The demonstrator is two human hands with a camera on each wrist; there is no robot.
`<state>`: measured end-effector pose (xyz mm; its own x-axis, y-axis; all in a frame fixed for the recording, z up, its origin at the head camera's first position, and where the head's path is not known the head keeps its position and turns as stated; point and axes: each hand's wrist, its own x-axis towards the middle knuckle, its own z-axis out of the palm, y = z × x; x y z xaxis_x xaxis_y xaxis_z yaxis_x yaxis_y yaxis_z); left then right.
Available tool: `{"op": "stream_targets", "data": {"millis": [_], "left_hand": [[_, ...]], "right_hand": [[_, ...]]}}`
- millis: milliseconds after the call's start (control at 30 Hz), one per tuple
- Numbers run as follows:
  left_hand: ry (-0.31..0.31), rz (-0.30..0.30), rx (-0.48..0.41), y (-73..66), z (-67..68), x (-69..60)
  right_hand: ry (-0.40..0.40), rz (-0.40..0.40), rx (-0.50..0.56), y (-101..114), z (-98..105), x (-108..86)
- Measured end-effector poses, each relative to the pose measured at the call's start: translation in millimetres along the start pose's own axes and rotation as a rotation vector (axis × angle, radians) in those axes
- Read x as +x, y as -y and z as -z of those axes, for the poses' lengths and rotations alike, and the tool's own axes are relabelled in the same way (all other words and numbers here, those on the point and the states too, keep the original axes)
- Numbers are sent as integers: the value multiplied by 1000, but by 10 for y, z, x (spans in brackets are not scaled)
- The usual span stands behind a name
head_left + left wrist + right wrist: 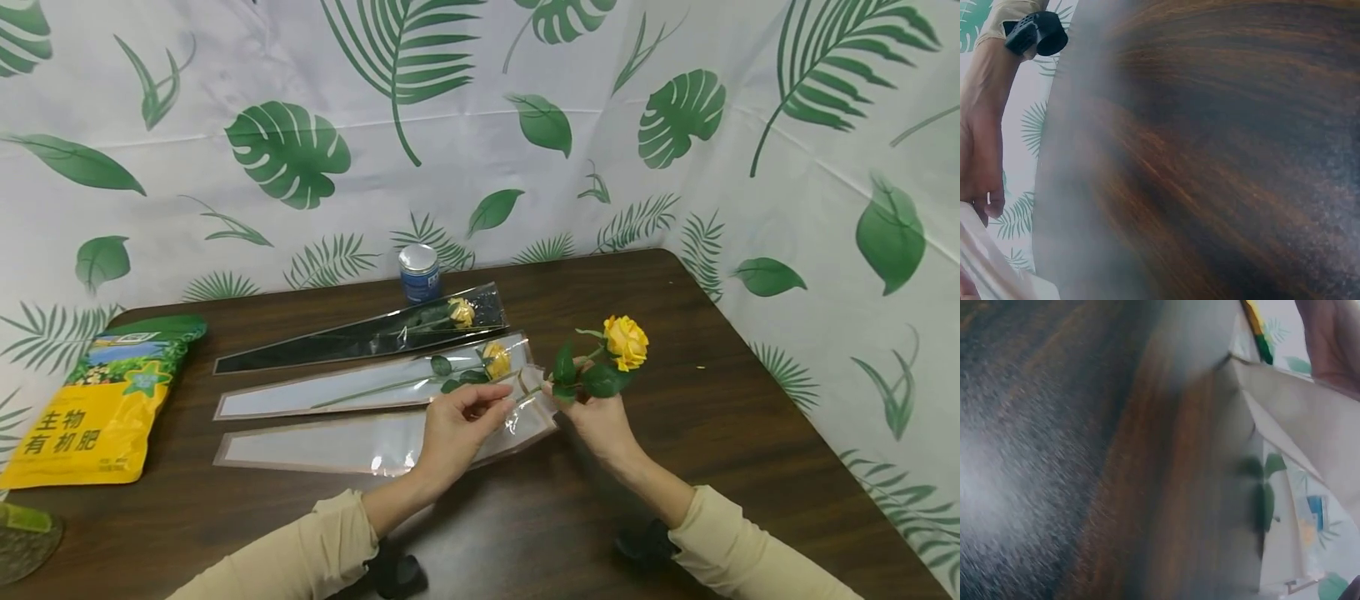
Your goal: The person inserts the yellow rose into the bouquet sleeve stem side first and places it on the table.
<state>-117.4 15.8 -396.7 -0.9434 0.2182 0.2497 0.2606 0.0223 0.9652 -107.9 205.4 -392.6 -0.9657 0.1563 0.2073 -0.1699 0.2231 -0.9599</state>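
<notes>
A yellow rose [626,342] with green leaves leans out of my right hand [603,425], which holds it by the stem. My left hand [461,425] pinches the mouth edge of the nearest white flower sleeve [315,446], whose right end is raised off the table. The rose's stem points toward that mouth; the fingers hide how far in it reaches. The white sleeve [1310,412] also fills the right side of the right wrist view. Behind it, another white sleeve [262,402] and a black sleeve [277,354] each contain a yellow rose.
A blue can [420,275] with a pale lid stands at the table's back edge. On the left lies a yellow and green fertilizer bag [97,408], with part of a jar [26,542] below it. Leaf-printed cloth hangs behind the brown table [750,467].
</notes>
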Motion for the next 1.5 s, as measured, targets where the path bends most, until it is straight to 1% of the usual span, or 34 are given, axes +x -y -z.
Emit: {"op": "stream_targets", "data": {"millis": [67, 133, 267, 367, 433, 500, 633, 667, 733, 800, 900, 1033, 1133, 1267, 1400, 1433, 1500], "left_hand": [[-2, -2, -3, -2, -8, 5], [-5, -7, 1, 10, -11, 10], [-20, -12, 30, 42, 8, 15], [-27, -20, 31, 56, 23, 16], [-27, -24, 27, 56, 26, 15], [-21, -25, 22, 54, 24, 14], [-7, -30, 22, 48, 13, 9], [-4, -35, 24, 43, 11, 6], [-2, -43, 33, 38, 9, 5], [-4, -47, 38, 35, 10, 6], [-8, -34, 26, 34, 13, 6], [-1, -31, 11, 31, 9, 5], [9, -38, 18, 30, -2, 9], [17, -42, 29, 29, -21, 13], [22, -44, 33, 20, -38, 17], [22, -43, 32, 18, -42, 19], [24, -37, 32, 18, -46, 24]], "right_hand": [[48, 33, -7, -22, -1, -12], [106, 49, 7, -38, 22, -17], [258, 35, 64, -45, 137, -16], [339, -1, 165, -34, 220, -29], [350, -41, 230, -25, 248, -36], [323, -110, 251, -10, 255, -37], [266, -251, 169, 14, 220, -16], [264, -276, 152, 15, 209, -11], [275, -299, 133, 14, 195, -8], [293, -297, 129, 3, 192, -4], [334, -256, 108, -15, 202, 4], [395, -189, 39, -44, 218, 19], [440, -172, -10, -63, 217, 21], [487, -165, -8, -73, 195, 22], [533, -121, 1, -71, 166, 12], [541, -116, -2, -71, 162, 7], [532, -132, 5, -79, 159, -5]]}}
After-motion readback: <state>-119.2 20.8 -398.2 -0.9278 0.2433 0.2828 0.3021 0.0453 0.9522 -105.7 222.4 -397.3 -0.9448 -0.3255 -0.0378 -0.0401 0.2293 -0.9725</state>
